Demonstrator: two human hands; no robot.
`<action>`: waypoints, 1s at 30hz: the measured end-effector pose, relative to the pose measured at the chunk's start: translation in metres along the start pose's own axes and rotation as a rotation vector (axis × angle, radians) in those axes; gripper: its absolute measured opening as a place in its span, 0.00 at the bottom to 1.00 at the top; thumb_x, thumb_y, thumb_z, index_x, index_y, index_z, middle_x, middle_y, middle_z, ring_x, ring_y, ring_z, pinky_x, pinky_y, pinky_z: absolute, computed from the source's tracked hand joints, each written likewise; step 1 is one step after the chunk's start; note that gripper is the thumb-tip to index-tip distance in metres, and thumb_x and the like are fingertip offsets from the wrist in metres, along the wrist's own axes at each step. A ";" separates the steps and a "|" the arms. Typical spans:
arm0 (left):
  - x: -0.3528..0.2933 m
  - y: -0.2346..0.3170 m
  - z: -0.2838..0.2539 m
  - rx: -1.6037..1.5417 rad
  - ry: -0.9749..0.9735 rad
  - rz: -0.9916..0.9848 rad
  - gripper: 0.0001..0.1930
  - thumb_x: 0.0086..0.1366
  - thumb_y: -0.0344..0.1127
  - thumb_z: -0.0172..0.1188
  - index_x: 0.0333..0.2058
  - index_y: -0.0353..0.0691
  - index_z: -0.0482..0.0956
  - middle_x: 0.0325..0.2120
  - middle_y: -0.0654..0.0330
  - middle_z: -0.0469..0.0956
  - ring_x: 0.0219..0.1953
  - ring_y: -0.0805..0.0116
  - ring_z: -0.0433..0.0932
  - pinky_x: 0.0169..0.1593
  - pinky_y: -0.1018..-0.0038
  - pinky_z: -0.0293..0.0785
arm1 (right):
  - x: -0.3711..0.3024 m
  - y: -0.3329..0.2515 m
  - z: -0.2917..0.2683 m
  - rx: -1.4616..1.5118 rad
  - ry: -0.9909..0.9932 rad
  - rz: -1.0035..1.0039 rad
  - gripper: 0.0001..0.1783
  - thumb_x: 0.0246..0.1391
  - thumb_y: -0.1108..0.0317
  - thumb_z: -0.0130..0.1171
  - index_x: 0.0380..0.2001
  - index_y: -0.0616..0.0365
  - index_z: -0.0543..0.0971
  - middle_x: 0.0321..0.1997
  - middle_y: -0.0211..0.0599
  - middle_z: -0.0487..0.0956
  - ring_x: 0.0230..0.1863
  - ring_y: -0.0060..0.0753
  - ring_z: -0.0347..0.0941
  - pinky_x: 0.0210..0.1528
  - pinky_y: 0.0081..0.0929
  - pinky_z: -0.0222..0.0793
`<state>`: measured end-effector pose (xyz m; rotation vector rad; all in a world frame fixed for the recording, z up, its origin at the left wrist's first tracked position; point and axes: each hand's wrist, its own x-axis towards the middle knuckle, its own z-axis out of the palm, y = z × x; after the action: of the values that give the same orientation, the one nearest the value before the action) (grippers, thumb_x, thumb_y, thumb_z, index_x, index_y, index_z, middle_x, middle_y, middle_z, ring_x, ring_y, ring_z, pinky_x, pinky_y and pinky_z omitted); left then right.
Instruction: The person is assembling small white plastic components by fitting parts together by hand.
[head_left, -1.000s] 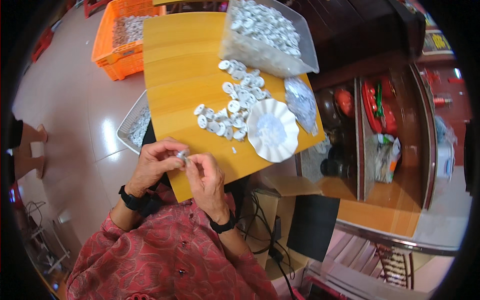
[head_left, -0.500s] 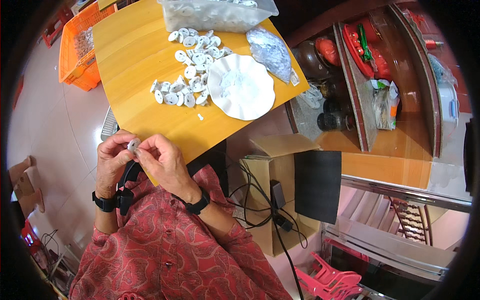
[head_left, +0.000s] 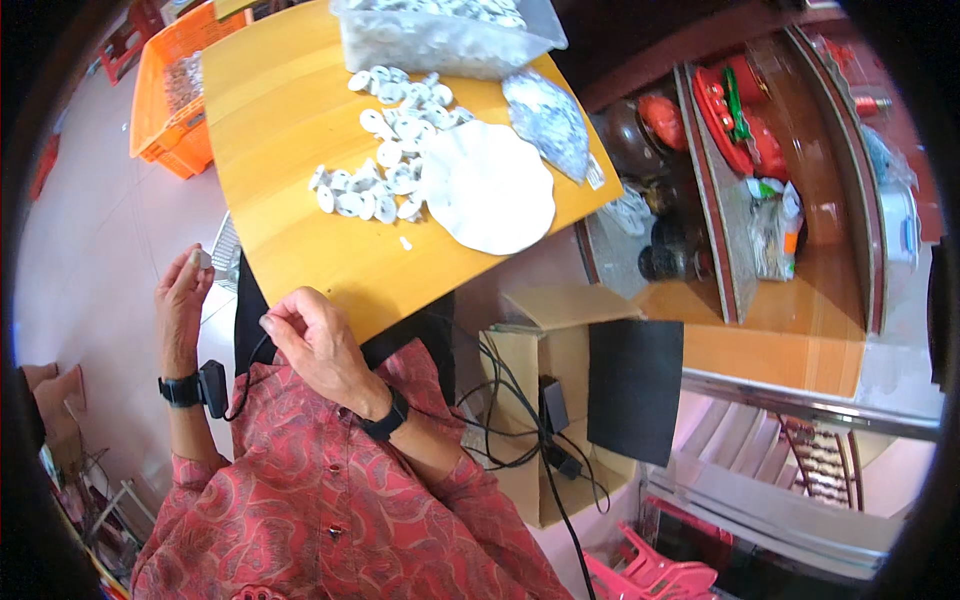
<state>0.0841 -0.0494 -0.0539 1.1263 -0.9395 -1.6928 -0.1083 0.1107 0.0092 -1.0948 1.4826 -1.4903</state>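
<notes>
My left hand (head_left: 183,290) is off the table's left edge, pinching a small round white plastic piece (head_left: 204,259) between thumb and fingertips. Below it stands a pale perforated basket (head_left: 228,250). My right hand (head_left: 318,338) is closed by the near edge of the yellow wooden table (head_left: 270,120), thumb against the fingers; whatever they hold, if anything, is hidden. A loose pile of similar round white plastic pieces (head_left: 390,152) lies on the table. Beside it sits a white scalloped plate (head_left: 490,205), its contents washed out by glare. One tiny white part (head_left: 405,243) lies alone nearer me.
A clear tub (head_left: 440,50) full of white pieces stands at the table's far end, near a plastic bag of small parts (head_left: 548,122). An orange crate (head_left: 172,140) is on the floor at left. At right are an open cardboard box (head_left: 515,400), black cables (head_left: 545,440) and shelves (head_left: 715,200).
My hands have separated. The left has moved left, away from the table, with the white piece; the right stays near the table edge, slightly lower. The view has shifted a little.
</notes>
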 end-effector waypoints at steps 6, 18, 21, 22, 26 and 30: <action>0.046 -0.060 -0.062 0.279 0.025 -0.043 0.19 0.64 0.32 0.61 0.49 0.25 0.73 0.33 0.59 0.77 0.32 0.73 0.77 0.39 0.79 0.77 | -0.003 -0.011 -0.006 0.017 -0.082 0.166 0.07 0.57 0.70 0.60 0.31 0.63 0.74 0.25 0.37 0.76 0.25 0.26 0.73 0.28 0.25 0.69; 0.008 0.018 0.082 0.465 -0.019 0.521 0.08 0.63 0.28 0.59 0.41 0.32 0.79 0.31 0.59 0.80 0.30 0.74 0.78 0.35 0.77 0.76 | 0.001 0.014 -0.033 -0.115 0.007 0.185 0.07 0.59 0.71 0.59 0.36 0.64 0.75 0.30 0.28 0.77 0.29 0.14 0.70 0.32 0.16 0.69; -0.014 0.034 0.117 0.677 -0.291 0.611 0.13 0.58 0.24 0.58 0.43 0.34 0.77 0.38 0.51 0.76 0.37 0.58 0.79 0.41 0.71 0.76 | 0.000 0.016 -0.044 -0.113 0.028 0.189 0.07 0.59 0.71 0.59 0.37 0.64 0.75 0.30 0.28 0.76 0.29 0.15 0.70 0.33 0.16 0.69; -0.010 0.031 0.124 0.797 -0.374 0.823 0.16 0.56 0.24 0.59 0.46 0.36 0.76 0.43 0.50 0.75 0.43 0.52 0.77 0.48 0.66 0.74 | -0.001 0.017 -0.047 -0.143 0.068 0.145 0.07 0.59 0.71 0.59 0.37 0.64 0.75 0.30 0.28 0.76 0.29 0.16 0.70 0.32 0.16 0.69; -0.007 0.021 0.150 1.042 -0.572 0.957 0.23 0.55 0.28 0.59 0.52 0.39 0.72 0.51 0.54 0.71 0.47 0.52 0.71 0.50 0.64 0.70 | -0.005 0.006 -0.062 -0.301 0.235 0.098 0.06 0.57 0.73 0.60 0.34 0.66 0.76 0.30 0.32 0.77 0.28 0.19 0.71 0.31 0.21 0.71; -0.004 0.014 0.155 1.086 -0.631 0.967 0.19 0.56 0.29 0.57 0.48 0.39 0.73 0.46 0.54 0.72 0.44 0.54 0.72 0.48 0.64 0.71 | -0.005 -0.005 -0.072 -0.610 0.294 -0.020 0.06 0.56 0.74 0.60 0.32 0.67 0.76 0.29 0.35 0.76 0.27 0.24 0.72 0.31 0.24 0.71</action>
<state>-0.0576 -0.0316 0.0078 0.4664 -2.4671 -0.6256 -0.1740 0.1407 0.0168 -1.2676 2.2306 -1.2770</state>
